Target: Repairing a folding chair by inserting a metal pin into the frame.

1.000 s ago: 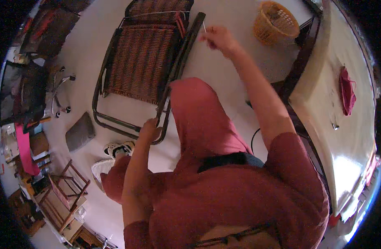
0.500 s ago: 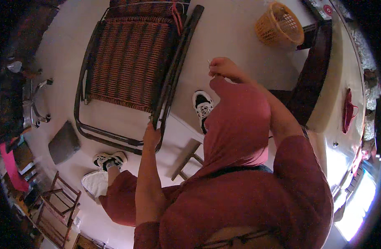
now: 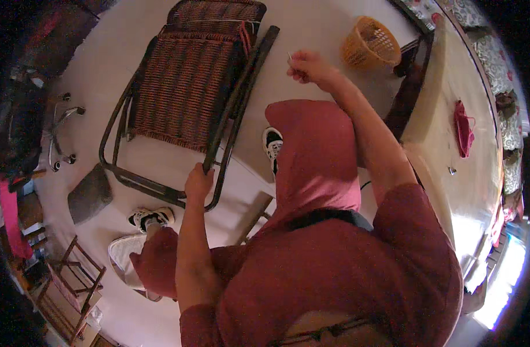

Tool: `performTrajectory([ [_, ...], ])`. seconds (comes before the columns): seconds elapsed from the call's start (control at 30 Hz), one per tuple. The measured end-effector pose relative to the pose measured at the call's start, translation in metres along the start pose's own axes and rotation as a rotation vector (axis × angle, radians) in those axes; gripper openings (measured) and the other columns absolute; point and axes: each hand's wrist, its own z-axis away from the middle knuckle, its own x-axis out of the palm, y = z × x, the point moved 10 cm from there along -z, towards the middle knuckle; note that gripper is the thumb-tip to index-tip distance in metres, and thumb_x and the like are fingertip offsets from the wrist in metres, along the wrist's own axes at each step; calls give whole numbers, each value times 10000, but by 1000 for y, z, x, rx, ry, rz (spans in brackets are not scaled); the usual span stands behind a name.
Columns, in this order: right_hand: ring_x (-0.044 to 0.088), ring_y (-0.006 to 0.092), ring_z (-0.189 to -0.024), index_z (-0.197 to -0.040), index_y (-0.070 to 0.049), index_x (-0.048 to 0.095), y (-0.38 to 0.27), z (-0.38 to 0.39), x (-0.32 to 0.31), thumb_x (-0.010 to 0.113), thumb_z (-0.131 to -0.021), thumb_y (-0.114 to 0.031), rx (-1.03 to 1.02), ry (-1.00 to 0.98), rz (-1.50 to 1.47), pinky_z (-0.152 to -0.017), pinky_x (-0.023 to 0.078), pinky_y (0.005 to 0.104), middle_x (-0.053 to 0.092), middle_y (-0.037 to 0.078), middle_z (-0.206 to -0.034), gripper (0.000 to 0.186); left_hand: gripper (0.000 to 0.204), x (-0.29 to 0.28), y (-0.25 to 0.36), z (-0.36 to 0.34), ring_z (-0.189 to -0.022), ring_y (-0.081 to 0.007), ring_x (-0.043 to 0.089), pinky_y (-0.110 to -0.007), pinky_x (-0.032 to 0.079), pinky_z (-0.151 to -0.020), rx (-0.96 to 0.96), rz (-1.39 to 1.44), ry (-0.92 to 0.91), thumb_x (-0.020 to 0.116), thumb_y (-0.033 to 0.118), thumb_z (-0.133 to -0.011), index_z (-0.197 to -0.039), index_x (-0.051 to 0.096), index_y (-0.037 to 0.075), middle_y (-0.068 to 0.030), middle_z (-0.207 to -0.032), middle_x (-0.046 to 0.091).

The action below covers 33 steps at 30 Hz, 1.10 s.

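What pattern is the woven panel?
Woven panel: reddish-brown with dark stripes, best in the head view.

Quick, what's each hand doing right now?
Left hand: closed, holding the dark tubular chair frame.
Right hand: closed, pinching a small, thin, pale rod-shaped object.

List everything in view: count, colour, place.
Folding chair: one, brown, upper left of centre
Basket: one, orange, upper right
Table: one, cream top, right
Cloth: one, red, on the table
Cushion: one, grey, left
Wheeled chair: one, dark, far left
Strip: one, pink, far left
Small chair: one, brown, lower left
Thin piece: one, pale, upper centre
Shoes: two, black and white, left and centre
Left hand: one, bare, gripping the folding chair
Right hand: one, bare, holding the thin piece
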Motion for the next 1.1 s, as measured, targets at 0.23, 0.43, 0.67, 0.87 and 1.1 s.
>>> performTrajectory([
  [0.23, 552, 88, -659, -895, -80, 536, -125, 93, 19, 525, -877, -260, -329, -41, 38, -598, 452, 237, 599, 13, -786, 181, 393, -56, -11, 15, -878, -381, 571, -464, 448, -740, 6, -185, 19, 608, 369, -749, -948, 553, 35, -195, -891, 612],
  [0.43, 594, 143, -763, -906, -94, 528, -146, 123, 71, 473, -898, -224, -418, -235, -190, -655, 485, 282, 574, 24, -797, 142, 446, -131, -53, 25, -878, -326, 592, -429, 458, -752, -5, -319, -8, 628, 408, -710, -958, 594, 38, -167, -884, 625],
  [0.67, 545, 164, -684, -828, -110, 508, 17, 30, 193, 567, -833, -240, 65, -373, -505, -625, 466, 340, 526, 20, -767, 143, 414, -143, -98, 23, -863, -312, 598, -420, 460, -736, -120, -301, -176, 629, 399, -714, -922, 600, 43, -159, -874, 626],
  [0.87, 517, 117, -664, -796, -125, 524, 122, 15, 239, 586, -809, -255, 343, -244, -185, -566, 427, 294, 526, -16, -725, 144, 384, -93, -128, 13, -893, -312, 584, -431, 450, -745, -21, -295, -205, 638, 373, -716, -922, 557, 60, -154, -924, 610],
  [1.1, 555, 109, -666, -796, -101, 544, 169, -26, 219, 527, -822, -230, 358, -170, 246, -528, 435, 281, 571, -2, -713, 132, 355, -48, -146, 12, -903, -330, 556, -445, 455, -729, 62, -302, -174, 618, 340, -768, -939, 485, 58, -152, -924, 556],
])
